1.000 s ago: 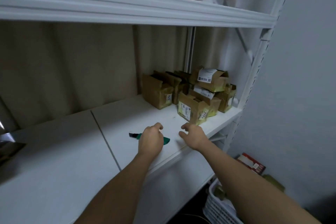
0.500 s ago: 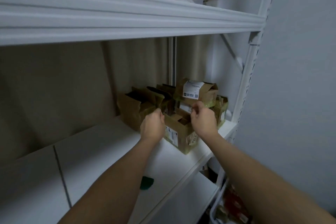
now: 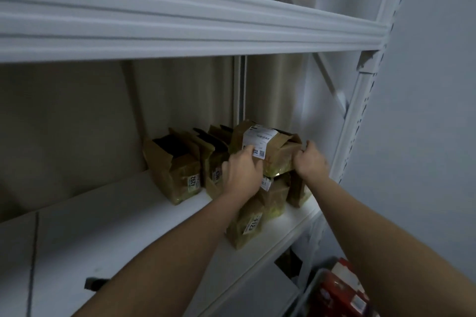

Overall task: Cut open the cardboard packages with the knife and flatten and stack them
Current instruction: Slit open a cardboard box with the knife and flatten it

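Several small brown cardboard packages stand clustered at the back right of the white shelf [image 3: 128,226]. The topmost package [image 3: 273,149], with a white shipping label, lies on top of the cluster. My left hand [image 3: 242,172] grips its left end over the label, and my right hand [image 3: 310,161] grips its right end. An opened package [image 3: 177,170] numbered 4292 stands at the left of the cluster. Another package [image 3: 249,224] stands at the front, below my left hand. The dark tip of the knife [image 3: 94,283] shows on the shelf beside my left forearm; the rest is hidden.
An upper white shelf [image 3: 206,28] juts out overhead with plastic containers on it. A perforated white upright [image 3: 360,121] bounds the shelf on the right, against a grey wall. A basket [image 3: 342,291] with red items sits low at the right.
My hands left the knife on the shelf, rose to the package cluster, and now both hold the topmost labelled package. The view has moved closer and tilted up.
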